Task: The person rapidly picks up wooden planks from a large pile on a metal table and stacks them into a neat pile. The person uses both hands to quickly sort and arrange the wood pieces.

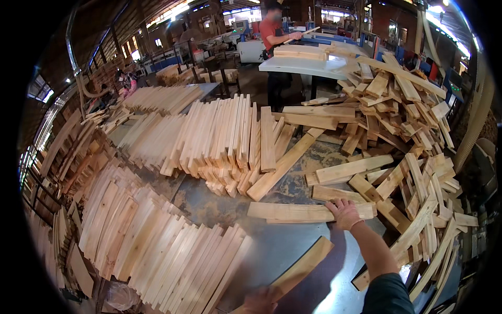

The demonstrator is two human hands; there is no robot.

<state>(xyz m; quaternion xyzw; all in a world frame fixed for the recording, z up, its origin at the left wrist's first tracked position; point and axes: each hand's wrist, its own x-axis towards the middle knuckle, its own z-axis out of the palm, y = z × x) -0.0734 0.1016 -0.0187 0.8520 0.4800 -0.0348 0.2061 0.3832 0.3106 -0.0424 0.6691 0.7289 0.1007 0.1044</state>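
My right hand (345,213) lies over the right part of a pale wooden board (293,211), its fingers bent across the top toward the far edge. Beneath that board the edge of a second one shows. Lower down, my left hand (260,299) grips the near end of another wooden board (303,266), which slants up and right above the grey metal table (272,238). That hand is dim and slightly blurred, and its thumb is hard to make out. Just left of it stands a long row of boards set on edge (172,251).
A loose heap of boards (387,125) rises along the right side. More boards stand in a row (219,133) beyond the middle, with a few leaning ones beside it. At the back, a person in a red shirt (272,31) holds a strip of wood by a white table (298,65).
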